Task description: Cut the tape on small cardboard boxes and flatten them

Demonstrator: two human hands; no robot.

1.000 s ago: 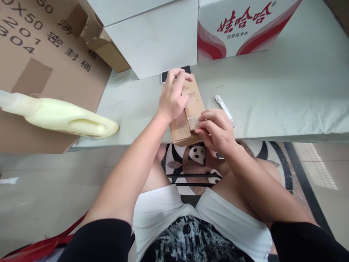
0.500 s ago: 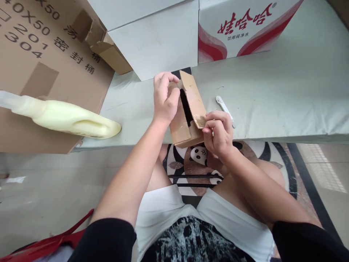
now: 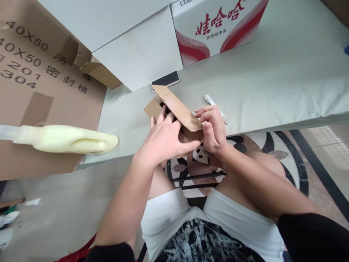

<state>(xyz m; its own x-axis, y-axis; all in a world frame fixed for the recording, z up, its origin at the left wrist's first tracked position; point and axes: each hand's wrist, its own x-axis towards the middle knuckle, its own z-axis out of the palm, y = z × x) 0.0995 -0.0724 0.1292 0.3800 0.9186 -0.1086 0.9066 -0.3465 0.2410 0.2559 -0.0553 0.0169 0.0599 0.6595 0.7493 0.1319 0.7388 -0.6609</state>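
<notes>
The green-covered bench (image 3: pixel 280 87) spans the view, its front edge running just ahead of the person's knees. Sideways room lies to the right, along the cloth; at the left, a large brown carton (image 3: pixel 54 98) closes off that end. Behind, a white carton (image 3: pixel 141 54) and a red-and-white carton (image 3: pixel 218 29) form a wall. A pale yellow bottle (image 3: pixel 73 139) stands well apart, near the front edge, and would probably topple if a forearm swept left.

The small cardboard box (image 3: pixel 177 109) sits on the bench right at that front edge; whether it overhangs is hidden by the hands. It should handle as light and fairly stiff, its creased flap bending easily and liable to tear at the taped end. The side walls look the safest hold, low and away from the lip.

The left hand (image 3: pixel 165 140) is spread wide, fingertips at the dark opening, thumb stretched across the near end; what they touch inside cannot be told. The right hand (image 3: pixel 214 127) is curled, apparently pinching the raised flap's near corner.

Beyond the box lies a phone (image 3: pixel 167 80); beside the right hand, a slim white cutter (image 3: pixel 209 100).
</notes>
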